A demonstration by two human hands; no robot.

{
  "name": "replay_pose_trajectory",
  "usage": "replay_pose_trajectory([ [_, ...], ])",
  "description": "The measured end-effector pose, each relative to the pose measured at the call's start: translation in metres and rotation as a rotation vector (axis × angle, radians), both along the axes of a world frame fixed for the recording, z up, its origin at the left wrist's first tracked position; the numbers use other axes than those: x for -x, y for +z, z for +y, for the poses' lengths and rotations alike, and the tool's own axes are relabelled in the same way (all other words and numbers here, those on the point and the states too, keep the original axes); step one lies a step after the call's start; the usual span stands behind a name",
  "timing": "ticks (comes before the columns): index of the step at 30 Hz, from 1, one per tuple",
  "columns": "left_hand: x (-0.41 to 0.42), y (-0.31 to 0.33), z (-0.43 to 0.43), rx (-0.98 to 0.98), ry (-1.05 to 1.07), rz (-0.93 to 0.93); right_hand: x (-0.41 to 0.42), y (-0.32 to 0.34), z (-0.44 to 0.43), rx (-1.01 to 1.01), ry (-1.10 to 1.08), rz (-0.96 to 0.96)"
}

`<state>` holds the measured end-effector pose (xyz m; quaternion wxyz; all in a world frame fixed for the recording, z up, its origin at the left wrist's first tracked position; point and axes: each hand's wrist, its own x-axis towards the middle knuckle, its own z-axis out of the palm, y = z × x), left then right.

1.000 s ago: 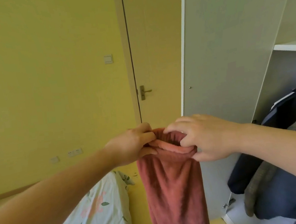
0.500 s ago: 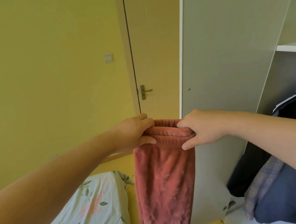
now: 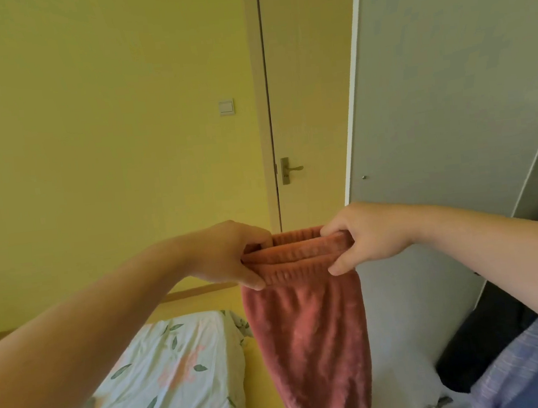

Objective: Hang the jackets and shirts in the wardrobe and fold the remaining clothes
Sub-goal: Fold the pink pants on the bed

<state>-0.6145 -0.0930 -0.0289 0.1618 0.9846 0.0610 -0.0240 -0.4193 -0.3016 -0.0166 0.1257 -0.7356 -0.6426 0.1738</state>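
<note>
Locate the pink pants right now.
Head view, centre: the pants hang by the waistband, gripped by the left hand and right hand, in front of the wardrobe door, right of the bed.

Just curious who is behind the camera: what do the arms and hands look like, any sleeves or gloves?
No sleeves show: the left arm and right arm are bare up to the picture's edge. The left hand and right hand wear no gloves; no watch or ring shows.
</note>
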Motion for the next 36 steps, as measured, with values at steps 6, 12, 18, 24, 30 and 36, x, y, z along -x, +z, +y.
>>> replay_pose_trajectory([
  [6, 0.001, 0.001, 0.005, 0.057, 0.117, -0.121, -0.007, 0.008, 0.008, -0.056, 0.012, 0.051],
  [12, 0.006, 0.026, 0.017, 0.009, 0.138, -0.246, -0.003, 0.018, 0.009, -0.152, -0.01, 0.044],
  [18, 0.005, 0.012, 0.023, 0.004, 0.075, -0.136, 0.008, 0.001, 0.026, -0.101, -0.035, -0.159],
  [24, 0.018, -0.006, 0.05, 0.039, 0.031, 0.102, 0.023, -0.014, 0.056, -0.026, -0.021, -0.112],
  [30, 0.033, -0.034, 0.08, 0.327, 0.073, 0.225, 0.033, -0.032, 0.089, 0.198, 0.013, 0.187],
  [36, 0.024, -0.041, 0.12, 0.72, 0.11, 0.453, 0.018, -0.035, 0.143, 0.401, 0.053, 0.421],
])
